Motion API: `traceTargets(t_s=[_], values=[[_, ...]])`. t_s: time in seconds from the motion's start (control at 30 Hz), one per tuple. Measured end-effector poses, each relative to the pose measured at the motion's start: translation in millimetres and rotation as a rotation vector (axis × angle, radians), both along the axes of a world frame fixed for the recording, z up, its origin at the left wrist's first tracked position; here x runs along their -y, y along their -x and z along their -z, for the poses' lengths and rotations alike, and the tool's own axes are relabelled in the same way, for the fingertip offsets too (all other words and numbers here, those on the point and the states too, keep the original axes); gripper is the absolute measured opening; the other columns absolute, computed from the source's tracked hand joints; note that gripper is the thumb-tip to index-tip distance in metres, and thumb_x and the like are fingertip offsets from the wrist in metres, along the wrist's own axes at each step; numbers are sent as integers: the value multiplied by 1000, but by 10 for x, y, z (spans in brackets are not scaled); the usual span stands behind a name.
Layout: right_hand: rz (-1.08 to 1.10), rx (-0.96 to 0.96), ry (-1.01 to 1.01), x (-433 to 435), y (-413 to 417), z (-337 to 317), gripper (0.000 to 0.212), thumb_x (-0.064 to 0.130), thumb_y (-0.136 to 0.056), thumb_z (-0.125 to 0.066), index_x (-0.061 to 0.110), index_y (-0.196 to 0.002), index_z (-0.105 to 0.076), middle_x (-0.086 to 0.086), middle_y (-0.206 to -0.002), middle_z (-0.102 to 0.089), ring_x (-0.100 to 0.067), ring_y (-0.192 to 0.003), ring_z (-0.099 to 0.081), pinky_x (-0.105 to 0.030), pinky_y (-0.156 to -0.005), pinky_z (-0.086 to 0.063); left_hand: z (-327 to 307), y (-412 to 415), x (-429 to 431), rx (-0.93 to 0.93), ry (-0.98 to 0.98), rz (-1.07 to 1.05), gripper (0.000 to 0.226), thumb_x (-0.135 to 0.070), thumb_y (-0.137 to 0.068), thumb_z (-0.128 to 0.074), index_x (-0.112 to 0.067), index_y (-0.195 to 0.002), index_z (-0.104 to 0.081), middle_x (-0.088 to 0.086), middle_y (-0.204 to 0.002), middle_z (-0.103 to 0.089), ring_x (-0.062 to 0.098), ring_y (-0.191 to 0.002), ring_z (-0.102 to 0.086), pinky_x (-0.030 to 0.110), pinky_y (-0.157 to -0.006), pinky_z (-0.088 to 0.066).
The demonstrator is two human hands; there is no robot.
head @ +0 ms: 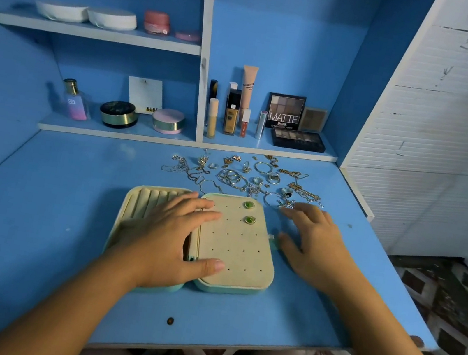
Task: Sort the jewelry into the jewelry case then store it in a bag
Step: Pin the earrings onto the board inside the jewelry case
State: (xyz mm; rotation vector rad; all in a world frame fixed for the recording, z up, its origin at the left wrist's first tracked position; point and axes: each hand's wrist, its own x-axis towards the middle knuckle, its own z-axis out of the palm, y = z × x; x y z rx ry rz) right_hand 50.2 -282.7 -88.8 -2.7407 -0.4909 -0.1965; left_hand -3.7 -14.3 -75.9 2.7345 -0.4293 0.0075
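Two flat, empty hands on my blue painted desk (53, 210): left hand (170, 231) across the open mint-green jewelry case (238, 258), right hand (316, 242) between case and right edge, by scattered silver-gold jewelry (235, 177).

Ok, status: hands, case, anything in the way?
Left hand flat on open jewelry case. Right hand open, fingertips at near edge of loose jewelry pile. Two green earrings pinned in case; rest on desk. Nothing between pile and case.

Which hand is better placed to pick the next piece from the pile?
Right. The right hand has its fingertips at the near edge of the pile; the left hand lies flat across the open case, farther away.
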Motion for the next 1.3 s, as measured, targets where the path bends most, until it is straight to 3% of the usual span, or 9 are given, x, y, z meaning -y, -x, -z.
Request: traceTargets(t_s=[0.1,0.2,0.27,0.33,0.5,0.63,0.9,1.03,1.3], values=[[6,-30,18,-8,-28,82,63,54,-86,-35,25,-140,-45,0,-146,-39,-21,-137,-31,-36,-112,-23,-1,-24,4,-9,42,-3,92,-89,-64,-37,-43,-144,-36,-29,-151,-21,-3,-143,-5,29,-118,-7],[17,-18,-16,-60,-25,152,63,54,-85,-36,24,-138,-48,1,-145,-41,-19,-137,-31,-35,-113,-22,-59,-67,10,10,92,-10,75,-79,-73,-53,-40,-137,-47,-29,-139,-35,-7,-133,-21,24,-114,-18],[23,-12,-19,-68,-31,158,61,54,-84,-36,25,-136,-50,3,-143,-44,-18,-135,-34,-36,-112,-24,-135,-136,29,51,83,-22,64,-69,-78,-60,-40,-134,-50,-30,-127,-40,-7,-122,-29,22,-103,-28],[26,-11,-32,-65,-48,157,59,53,-84,-36,27,-134,-52,6,-140,-46,-17,-133,-36,-36,-111,-25,-217,-250,47,48,82,-50,55,-59,-83,-65,-39,-132,-51,-26,-122,-44,-6,-114,-35,17,-89,-28],[57,6,-92,-65,-87,168,50,51,-84,-39,32,-125,-59,13,-133,-51,-14,-127,-41,-34,-105,-28,-342,-705,119,25,183,-39,43,-48,-84,-68,-32,-124,-61,-14,-119,-59,5,-106,-55,29,-91,-48],[63,18,-116,-55,-99,184,48,50,-84,-41,32,-123,-61,13,-131,-53,-14,-125,-43,-36,-105,-30,-347,-1166,316,34,191,15,31,-36,-88,-68,-26,-118,-67,-6,-115,-63,9,-103,-58,30,-89,-49],[77,25,-104,-59,-111,199,47,50,-83,-42,33,-123,-60,13,-132,-52,-13,-125,-42,-33,-102,-28,-238,-1685,650,41,90,91,22,-24,-93,-64,-23,-114,-72,-4,-107,-62,6,-93,-48,24,-82,-35],[82,24,-101,-59,-114,202,46,50,-83,-42,34,-123,-60,14,-132,-52,-12,-126,-41,-33,-103,-27,-169,-1741,699,65,61,113,18,-27,-93,-65,-23,-107,-74,-10,-93,-54,6,-86,-45,23,-75,-33],[81,30,-91,-58,-123,206,46,50,-83,-42,35,-123,-59,14,-132,-52,-11,-125,-41,-30,-102,-26,-56,-1789,762,92,21,103,15,-37,-89,-67,-28,-99,-75,-4,-97,-57,15,-99,-47,35,-80,-44]])
